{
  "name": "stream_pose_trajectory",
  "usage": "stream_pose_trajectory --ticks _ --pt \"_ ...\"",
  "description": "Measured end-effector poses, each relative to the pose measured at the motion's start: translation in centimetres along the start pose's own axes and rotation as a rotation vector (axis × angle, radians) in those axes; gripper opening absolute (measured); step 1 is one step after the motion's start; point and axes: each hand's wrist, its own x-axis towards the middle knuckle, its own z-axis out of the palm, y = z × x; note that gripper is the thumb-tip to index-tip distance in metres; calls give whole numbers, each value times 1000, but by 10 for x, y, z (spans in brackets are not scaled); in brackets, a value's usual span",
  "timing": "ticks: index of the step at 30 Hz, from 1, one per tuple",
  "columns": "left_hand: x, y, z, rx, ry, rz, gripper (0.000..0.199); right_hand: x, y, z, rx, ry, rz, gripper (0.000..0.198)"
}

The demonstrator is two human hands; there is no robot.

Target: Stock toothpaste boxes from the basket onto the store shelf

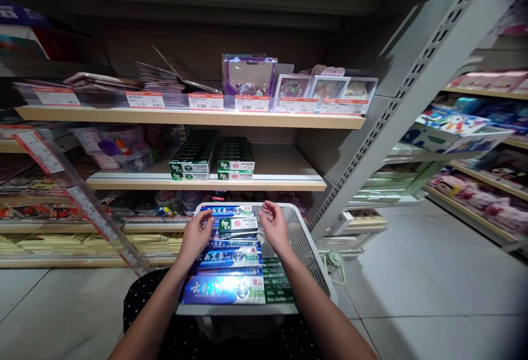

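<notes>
A light grey plastic basket (303, 239) rests at my lap, with toothpaste boxes in it. Blue toothpaste boxes (223, 289) lie in rows on its left side, and dark green boxes (277, 277) fill the near right part. On top of the far blue ones sits a green-and-white toothpaste box (238, 224). My left hand (197, 234) hovers by that box's left end, fingers loosely curved and apart. Near its right end is my right hand (275, 228), fingers half bent and spread, with a small gap to the box. Neither hand appears to hold anything.
Ahead, a shelf (280, 184) carries two stacks of green-and-white boxes (235, 156) beside plastic tubs (127, 148). The shelf above holds priced packets and clear cases (330, 93). A slotted metal post (396, 90) slants at the right, with tiled floor (412, 272) beyond.
</notes>
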Motion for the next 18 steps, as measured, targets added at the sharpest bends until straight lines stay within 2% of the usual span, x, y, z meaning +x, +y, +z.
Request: stream_pose_trajectory --ticks 3,8,14,18 --pt "-13 -20 7 -71 2 -77 37 -15 15 -1 -18 42 75 39" --pt "-21 -27 12 -87 38 -63 37 -27 24 1 -43 28 112 38" --pt "-26 -26 13 167 -127 4 45 -32 38 5 -130 -52 114 41" --pt "-28 -25 14 265 -167 21 50 -33 47 6 -115 -41 128 41"
